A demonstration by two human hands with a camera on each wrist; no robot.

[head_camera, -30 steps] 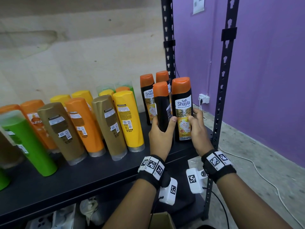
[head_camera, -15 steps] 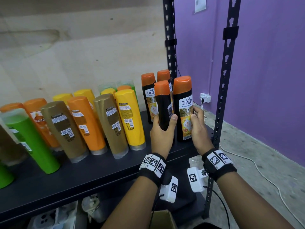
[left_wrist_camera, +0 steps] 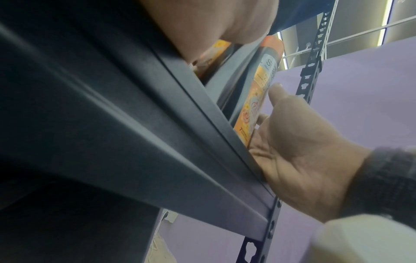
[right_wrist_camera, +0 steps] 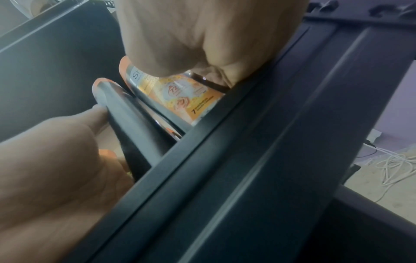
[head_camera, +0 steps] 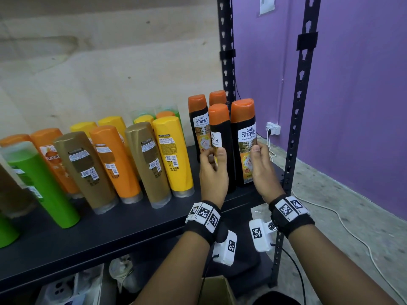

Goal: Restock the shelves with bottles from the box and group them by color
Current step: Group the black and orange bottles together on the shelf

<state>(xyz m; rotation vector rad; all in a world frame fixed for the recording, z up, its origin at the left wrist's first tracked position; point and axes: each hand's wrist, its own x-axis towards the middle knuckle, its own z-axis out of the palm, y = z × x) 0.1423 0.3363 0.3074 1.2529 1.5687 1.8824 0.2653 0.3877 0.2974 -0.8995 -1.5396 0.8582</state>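
standing at the right end of the shelf (head_camera: 123,225), four black bottles with orange caps form their own cluster, apart from the yellow bottle (head_camera: 174,157) and the gold, orange and green ones leaning further left; that grouping looks like the reason both hands are here. the left hand (head_camera: 213,172) holds the front-left black bottle (head_camera: 221,146), thumb on its face and fingers (head_camera: 206,154) wrapped round the far side, probably to turn it, since its label sits off to the left while its neighbours face forward. the right hand (head_camera: 262,170) grips the front-right black bottle (head_camera: 244,139) low on the label, thumb in front, fingers curled behind, steadying it near the shelf edge beside the rack post (head_camera: 297,128). how tightly the hidden fingers press i cannot tell from the head view, and the wrist views are blurred.

both held bottles stand upright on their bases, long axis vertical, caps pointing up. the right one's "shayla" label faces the camera squarely; the left one's points partly away. the coloured bottles stand cap-down, tilting leftward.
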